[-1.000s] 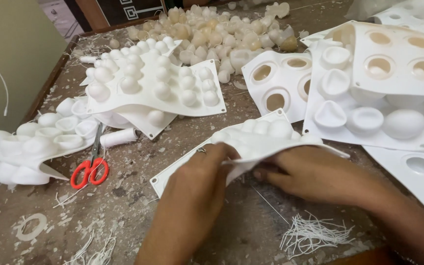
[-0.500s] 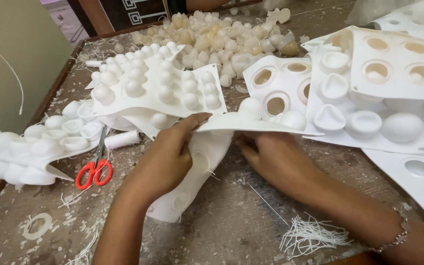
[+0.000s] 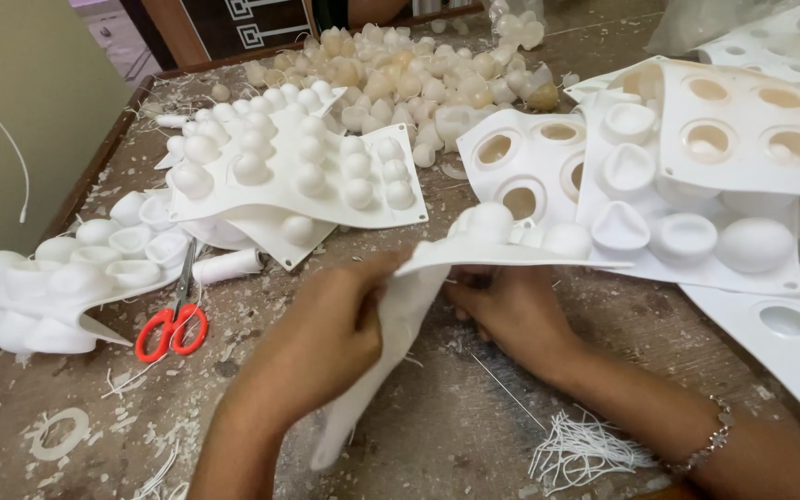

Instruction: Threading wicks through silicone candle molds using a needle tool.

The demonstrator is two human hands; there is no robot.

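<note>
Two hands [image 3: 418, 324] grip mould [image 3: 474, 255]; scissors [image 3: 173, 319] nearby.

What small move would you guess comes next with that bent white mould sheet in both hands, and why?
Probably pressing a dome out from underneath: the left hand folds the white mould sheet down, and the right hand sits beneath its raised edge, fingers hidden under the domes.
</note>
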